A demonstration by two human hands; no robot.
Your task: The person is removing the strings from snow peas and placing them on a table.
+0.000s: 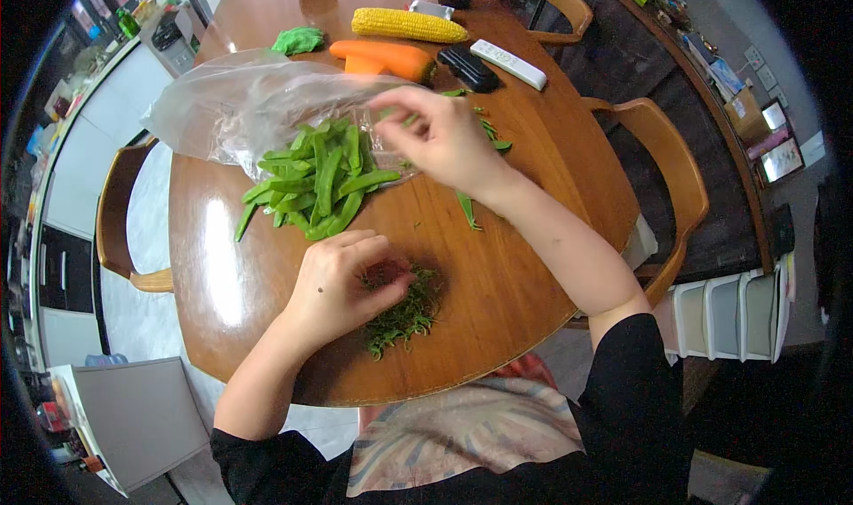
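My left hand (343, 282) hovers at the edge of a small heap of green strings and trimmings (416, 308). Its fingers are curled, with thumb and forefinger a little apart and nothing visible between them. My right hand (440, 132), blurred, is raised near the right end of a clear plastic bag (220, 98). Some green shows behind its bent fingers; whether it holds a pod is unclear. A pile of flat green pea pods (320, 178) lies on the bag's near edge. More pods (465, 208) lie right of the pile, partly hidden by my right hand and forearm.
Beyond the bag on the wooden table (533, 238) lie a corn cob (410, 25), carrots (386, 60), a crumpled green bag (298, 40), a black case-like object (468, 68) and a white remote control (508, 64). Wooden chairs (666, 165) stand around the table.
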